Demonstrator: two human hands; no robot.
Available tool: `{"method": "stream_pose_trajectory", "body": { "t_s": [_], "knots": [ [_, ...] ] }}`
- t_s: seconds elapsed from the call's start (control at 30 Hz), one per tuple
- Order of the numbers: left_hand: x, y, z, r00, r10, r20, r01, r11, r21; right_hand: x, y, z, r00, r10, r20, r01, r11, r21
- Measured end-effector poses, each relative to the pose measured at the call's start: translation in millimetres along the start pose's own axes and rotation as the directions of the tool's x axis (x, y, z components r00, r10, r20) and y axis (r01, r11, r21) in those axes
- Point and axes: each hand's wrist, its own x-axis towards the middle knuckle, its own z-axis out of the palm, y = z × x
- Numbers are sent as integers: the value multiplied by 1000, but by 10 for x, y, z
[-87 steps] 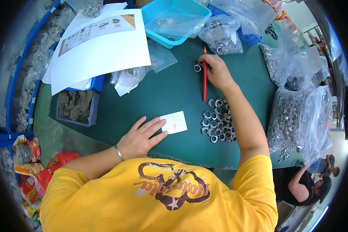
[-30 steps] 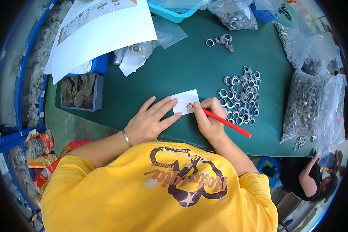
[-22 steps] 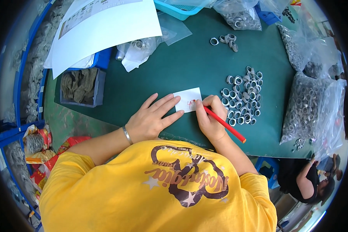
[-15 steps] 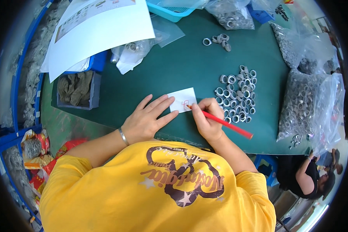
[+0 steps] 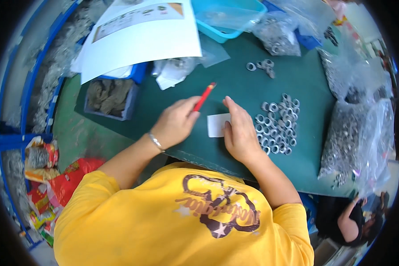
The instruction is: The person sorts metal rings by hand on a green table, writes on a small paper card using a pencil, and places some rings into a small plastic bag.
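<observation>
My left hand point(image 5: 176, 120) is closed around a red pencil point(image 5: 204, 97), which points up and away to the right over the green table. A small white paper slip point(image 5: 217, 126) lies between my hands, and I can make out no marks on it now. My right hand point(image 5: 241, 133) rests at the slip's right edge, fingers stretched out and thumb apart, covering part of it. Just right of that hand several silver-grey metal rings point(image 5: 277, 128) sit in a loose group.
Farther back lie a few more rings point(image 5: 267, 66), a turquoise basket point(image 5: 224, 26) and a bag of metal parts point(image 5: 277, 37). Large clear bags of rings point(image 5: 341, 137) line the right side. A blue-grey bin point(image 5: 131, 104) and a big printed sheet point(image 5: 142, 40) are at left.
The red pencil has passed from my right hand to my left, which has lifted off the slip. Red marks seen on the slip earlier no longer show. The whole view has shifted slightly.
</observation>
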Motion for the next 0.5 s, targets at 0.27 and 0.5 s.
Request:
{"method": "stream_pose_trajectory", "body": {
  "t_s": [0.27,0.5],
  "knots": [
    [152,170,47,988,142,59,-149,981,126,-852,608,-982,963,253,-92,-268,927,-264],
    [808,544,1112,769,336,544,-437,897,64,-1167,846,-1124,928,366,63,-308,853,-421]
  ]
}}
